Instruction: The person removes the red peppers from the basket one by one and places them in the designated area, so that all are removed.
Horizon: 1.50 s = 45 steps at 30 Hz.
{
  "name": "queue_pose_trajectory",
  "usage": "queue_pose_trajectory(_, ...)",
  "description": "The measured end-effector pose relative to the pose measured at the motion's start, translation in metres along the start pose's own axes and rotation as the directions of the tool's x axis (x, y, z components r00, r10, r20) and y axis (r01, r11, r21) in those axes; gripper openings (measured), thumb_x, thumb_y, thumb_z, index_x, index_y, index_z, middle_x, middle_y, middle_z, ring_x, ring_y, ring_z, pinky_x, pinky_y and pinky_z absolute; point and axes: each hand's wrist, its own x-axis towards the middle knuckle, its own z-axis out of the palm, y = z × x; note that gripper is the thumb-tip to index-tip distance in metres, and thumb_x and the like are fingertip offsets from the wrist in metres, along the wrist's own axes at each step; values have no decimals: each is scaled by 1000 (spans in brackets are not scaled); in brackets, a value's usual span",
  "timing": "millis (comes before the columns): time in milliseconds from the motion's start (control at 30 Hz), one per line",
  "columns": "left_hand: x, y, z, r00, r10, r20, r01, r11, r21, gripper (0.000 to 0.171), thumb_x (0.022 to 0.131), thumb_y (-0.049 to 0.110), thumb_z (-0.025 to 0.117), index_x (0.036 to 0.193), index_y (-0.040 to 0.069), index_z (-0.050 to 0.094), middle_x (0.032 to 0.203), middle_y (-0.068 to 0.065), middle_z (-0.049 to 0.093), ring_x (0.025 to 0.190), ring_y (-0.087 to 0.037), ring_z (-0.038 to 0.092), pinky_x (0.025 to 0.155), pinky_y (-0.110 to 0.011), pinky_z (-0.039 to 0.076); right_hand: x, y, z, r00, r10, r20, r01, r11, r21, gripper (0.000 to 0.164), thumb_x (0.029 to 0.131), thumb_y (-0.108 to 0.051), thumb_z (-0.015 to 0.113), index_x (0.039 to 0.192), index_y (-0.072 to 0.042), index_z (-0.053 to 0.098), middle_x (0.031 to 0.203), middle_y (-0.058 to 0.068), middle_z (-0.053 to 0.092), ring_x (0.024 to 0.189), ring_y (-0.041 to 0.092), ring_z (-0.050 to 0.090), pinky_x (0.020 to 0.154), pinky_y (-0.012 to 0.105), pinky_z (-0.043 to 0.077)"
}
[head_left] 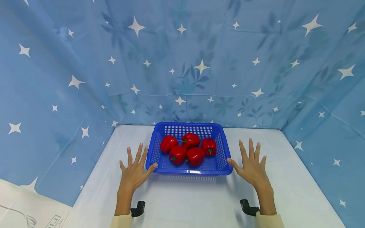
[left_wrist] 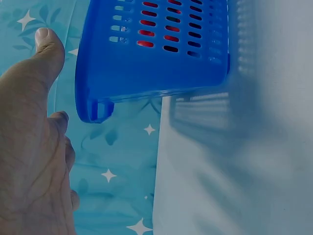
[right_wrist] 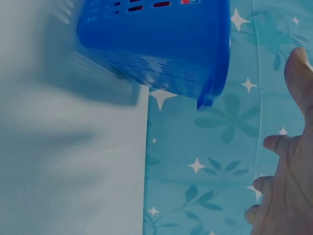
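A blue plastic basket (head_left: 171, 171) with slotted sides stands on the white table, and several red bell peppers (head_left: 195, 156) lie inside it. To its left my left hand (head_left: 134, 172) is spread with straight fingers, its thumb overlapping the basket's near left corner in the head view. On the other side my right hand (head_left: 252, 167) is spread the same way, thumb pointing at the near right corner. Both wrist views show a gap between the hand and the basket wall (left_wrist: 146, 68). Neither hand holds anything.
The white table (head_left: 194, 199) reaches back to a blue curtain (head_left: 159, 63) with white stars, which also hangs along both sides. A black wrist mount (head_left: 138, 209) sits at the left wrist, another black mount (head_left: 249, 208) at the right. Printed pale material (head_left: 28, 205) lies at lower left.
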Motion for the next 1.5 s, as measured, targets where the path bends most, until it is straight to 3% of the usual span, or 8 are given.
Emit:
queue_pose_trajectory(367,1,6,4,1000,23,-4,-23,999,-36,95,85,73,49,158,28,9,167,1,-4,149,-46,-10,107,-79,9,7,-5,-10,1000,-4,-14,6,996,88,94,89,-61,54,158,-16,9,163,22,-9,146,50,-16,103,82,2)
queue_pose_trajectory(500,4,10,6,999,47,-3,-47,996,-74,97,84,75,49,158,26,9,167,1,-1,150,-47,-2,103,-78,25,12,-11,-16,1000,-5,-19,8,985,175,90,91,-52,60,157,-12,15,162,25,1,147,51,-8,100,82,13)
queue_pose_trajectory(600,6,12,8,998,58,-4,-58,993,-102,98,84,75,48,158,25,10,167,1,2,150,-45,6,99,-77,32,20,-17,-18,999,-7,-45,18,969,247,83,92,-46,62,155,-8,23,160,28,13,147,51,7,100,80,21)
queue_pose_trajectory(733,7,14,12,998,59,-6,-60,990,-127,98,84,76,49,158,24,12,166,1,8,150,-41,15,100,-77,32,32,-24,-18,996,-3,-94,37,930,364,73,93,-40,63,151,-6,33,156,27,26,143,49,26,103,70,33)
queue_pose_trajectory(867,6,16,16,998,63,-10,-64,987,-149,98,83,74,52,157,20,17,166,-3,14,148,-40,24,101,-74,34,43,-32,-19,996,17,-86,29,863,505,67,94,-40,62,148,-7,39,154,25,32,141,46,34,102,61,42)
queue_pose_trajectory(1167,6,14,26,996,74,-57,-84,976,-199,99,83,72,55,156,14,23,166,-2,12,146,-37,31,100,-64,44,73,-52,-16,996,0,92,-65,707,705,67,95,-36,61,148,-3,36,151,27,37,137,46,40,102,59,43)
queue_pose_trajectory(1333,6,11,33,994,66,-88,-84,972,-220,98,83,71,56,156,15,23,166,-1,13,143,-37,35,94,-61,49,87,-62,-7,982,20,186,-150,677,720,64,96,-32,61,147,-2,37,150,28,36,136,46,41,102,59,45)
queue_pose_trajectory(1500,7,11,33,995,54,-87,-73,970,-231,98,83,72,55,157,17,22,166,2,11,144,-36,34,94,-61,49,100,-70,5,967,69,244,-222,692,687,61,96,-28,62,146,-2,38,149,28,37,134,47,43,103,59,44)
